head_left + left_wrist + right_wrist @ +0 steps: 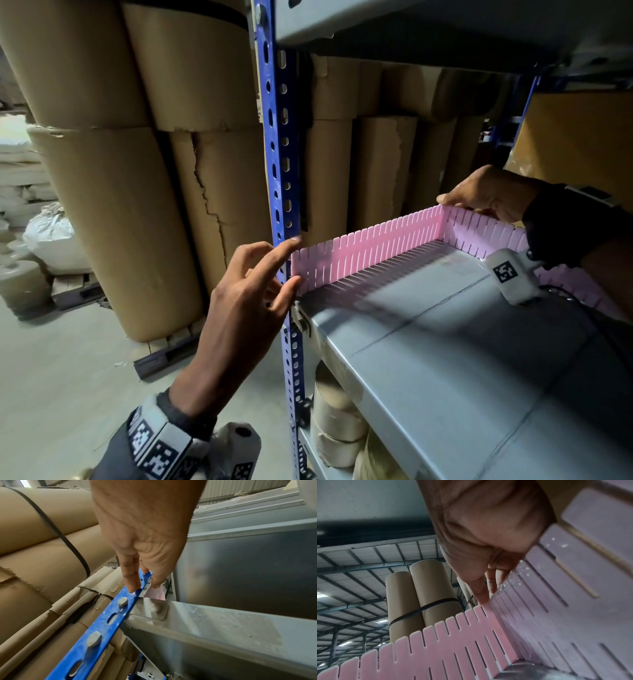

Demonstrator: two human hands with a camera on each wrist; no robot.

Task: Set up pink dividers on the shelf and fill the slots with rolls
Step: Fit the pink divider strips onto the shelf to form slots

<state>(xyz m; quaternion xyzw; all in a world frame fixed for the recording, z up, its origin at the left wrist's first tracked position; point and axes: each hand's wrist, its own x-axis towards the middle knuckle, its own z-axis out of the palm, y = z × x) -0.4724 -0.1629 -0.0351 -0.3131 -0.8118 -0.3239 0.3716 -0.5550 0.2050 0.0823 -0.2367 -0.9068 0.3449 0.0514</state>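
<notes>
A pink slotted divider (370, 246) stands on edge along the left side of the grey metal shelf (445, 342). A second pink divider (479, 233) meets it at the back corner and runs right along the rear. My right hand (459, 205) pinches the top edge at that corner; in the right wrist view the right hand (488, 595) has its thumb on the joint between the side divider (453, 642) and the rear divider (556, 588). My left hand (293, 262) is spread at the side divider's near end, with the fingers (133, 586) touching the blue post (106, 615).
The blue perforated upright (281, 154) stands at the shelf's front left corner. Tall cardboard-wrapped rolls (113, 205) crowd the floor to the left and behind. Small paper-wrapped rolls (335, 421) sit on the shelf below. An upper shelf (411, 20) hangs close overhead.
</notes>
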